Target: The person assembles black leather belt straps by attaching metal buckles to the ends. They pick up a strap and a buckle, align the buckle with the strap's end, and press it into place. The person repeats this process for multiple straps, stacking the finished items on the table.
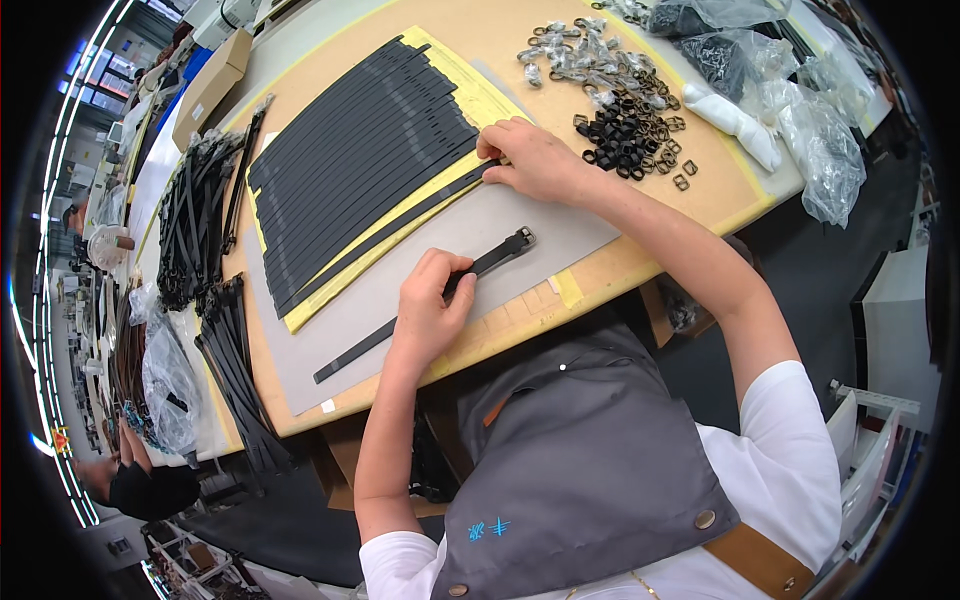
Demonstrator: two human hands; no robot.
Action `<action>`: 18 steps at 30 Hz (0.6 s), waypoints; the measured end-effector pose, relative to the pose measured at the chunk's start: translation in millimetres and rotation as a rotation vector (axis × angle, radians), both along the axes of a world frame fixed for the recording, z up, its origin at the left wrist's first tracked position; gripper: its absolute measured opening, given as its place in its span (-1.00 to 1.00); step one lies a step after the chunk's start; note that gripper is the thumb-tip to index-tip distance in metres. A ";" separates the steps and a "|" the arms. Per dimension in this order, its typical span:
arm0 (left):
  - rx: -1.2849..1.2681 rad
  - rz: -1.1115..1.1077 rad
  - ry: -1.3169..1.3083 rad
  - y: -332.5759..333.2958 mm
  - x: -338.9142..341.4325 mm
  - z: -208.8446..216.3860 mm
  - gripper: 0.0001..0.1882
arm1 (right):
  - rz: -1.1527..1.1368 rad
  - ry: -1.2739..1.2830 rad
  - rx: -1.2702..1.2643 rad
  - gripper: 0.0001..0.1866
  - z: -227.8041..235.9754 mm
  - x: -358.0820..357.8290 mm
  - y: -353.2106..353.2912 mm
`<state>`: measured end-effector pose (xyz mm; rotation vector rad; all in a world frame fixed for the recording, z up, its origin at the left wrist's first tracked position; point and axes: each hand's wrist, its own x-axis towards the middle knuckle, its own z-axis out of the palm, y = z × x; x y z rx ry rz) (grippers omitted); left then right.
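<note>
My left hand (432, 305) is closed around a black belt (495, 258) that has a metal buckle (524, 238) at its upper right end. The belt lies slantwise over a grey mat (570, 222), its other end reaching down to the left. Farther to the right, my right hand (535, 160) pinches the end of a black strap (400, 222). That strap runs along the near edge of a row of flat black straps (360, 150) laid side by side on a yellow sheet (468, 88). The pinched strap sits slightly apart from the row.
Black loops (622, 145) and loose metal buckles (680, 182) lie right of the sheet, with several plastic-wrapped buckles (585, 50) behind. Bundles of black straps (190, 225) are on the left. Clear plastic bags (815, 130) hang over the right edge. Another person (150, 490) is at far left.
</note>
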<state>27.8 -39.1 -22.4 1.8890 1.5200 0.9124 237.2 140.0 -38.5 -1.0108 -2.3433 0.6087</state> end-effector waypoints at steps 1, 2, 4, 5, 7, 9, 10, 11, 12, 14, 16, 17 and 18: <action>0.034 -0.003 0.000 -0.4 0.7 -0.8 -0.86 | -0.002 0.037 0.014 -0.81 -0.1 -1.9 -0.7; 0.067 -0.006 -0.001 -0.5 1.4 -2.7 -0.87 | 0.013 0.014 -0.015 -0.81 0.6 -1.8 -0.3; 0.112 -0.011 0.001 -0.2 1.7 -4.5 -0.88 | 0.041 -0.033 -0.072 -0.81 4.7 0.4 0.4; 0.123 -0.014 0.004 0.4 1.5 -4.7 -0.88 | 0.058 -0.048 -0.090 -0.81 6.7 1.3 -0.1; 0.116 -0.024 0.012 0.2 0.7 -4.2 -0.87 | 0.092 -0.079 -0.126 -0.81 12.3 2.8 -2.6; 0.079 -0.039 0.021 -2.0 -0.4 -2.9 -0.86 | 0.112 0.025 -0.382 -0.81 19.5 4.0 -10.8; 0.130 -0.058 0.066 -3.3 0.2 -3.1 -0.84 | 0.118 0.077 -0.510 -0.81 21.5 5.1 -17.0; 0.180 -0.078 0.110 -5.0 1.2 -3.5 -0.82 | 0.141 0.130 -0.555 -0.82 19.8 6.2 -24.3; 0.231 -0.098 0.154 -4.8 1.9 -3.6 -0.80 | 0.164 0.183 -0.600 -0.82 16.6 7.2 -32.9; 0.366 -0.032 0.205 1.2 3.8 -0.1 -0.73 | 0.196 0.294 -0.712 -0.82 11.2 8.6 -50.1; 0.476 0.030 0.252 12.9 8.4 10.8 -0.66 | 0.204 0.416 -0.756 -0.82 4.8 6.8 -62.2; 0.409 -0.035 0.256 20.9 6.3 9.5 -0.66 | 0.212 0.476 -0.778 -0.82 3.6 6.3 -66.1; 0.343 -0.100 0.259 29.0 1.2 6.5 -0.67 | 0.201 0.478 -0.798 -0.82 3.7 8.4 -68.2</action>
